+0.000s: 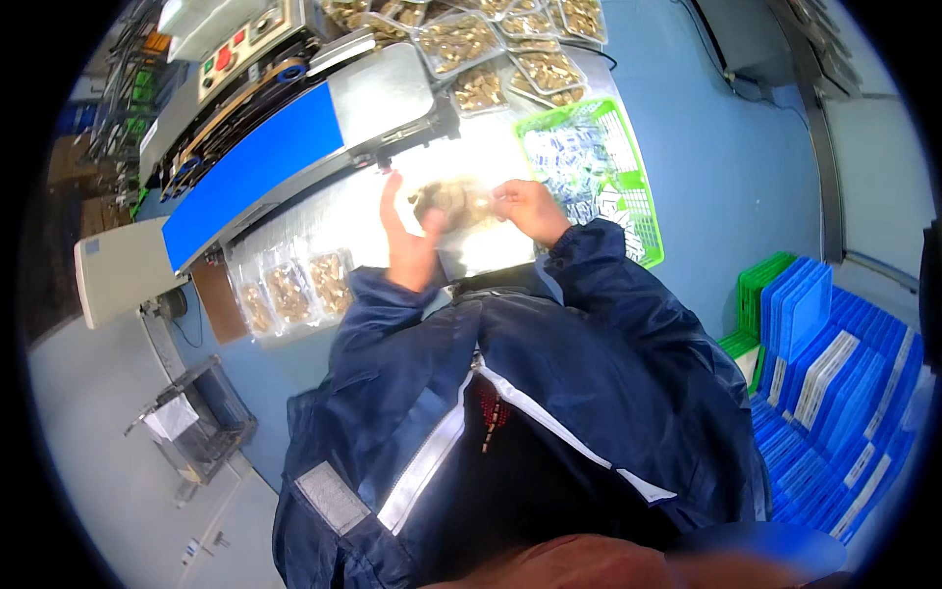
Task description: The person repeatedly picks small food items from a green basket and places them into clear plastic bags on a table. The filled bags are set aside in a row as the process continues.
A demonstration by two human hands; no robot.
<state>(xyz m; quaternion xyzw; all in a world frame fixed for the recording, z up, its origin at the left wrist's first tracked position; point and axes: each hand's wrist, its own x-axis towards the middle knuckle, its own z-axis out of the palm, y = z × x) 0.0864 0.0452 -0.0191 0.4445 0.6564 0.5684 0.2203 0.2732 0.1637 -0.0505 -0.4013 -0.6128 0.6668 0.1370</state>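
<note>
Between my hands, on the brightly lit worktop, lies a clear plastic tray of brownish pieces that look like mushrooms; it is blurred and washed out by glare. My left hand is at the tray's left side, fingers stretched out and thumb apart, near or against its edge. At the right edge of the tray, my right hand has its fingertips pinched together; what is in them is too bright to make out. Just beyond that hand stands a green plastic basket holding many small blue-and-white packets.
Filled trays pile up at the back; several wrapped packs lie front left. A machine with a blue belt and metal plate borders the worktop. Blue crates are stacked right; a metal stand is lower left.
</note>
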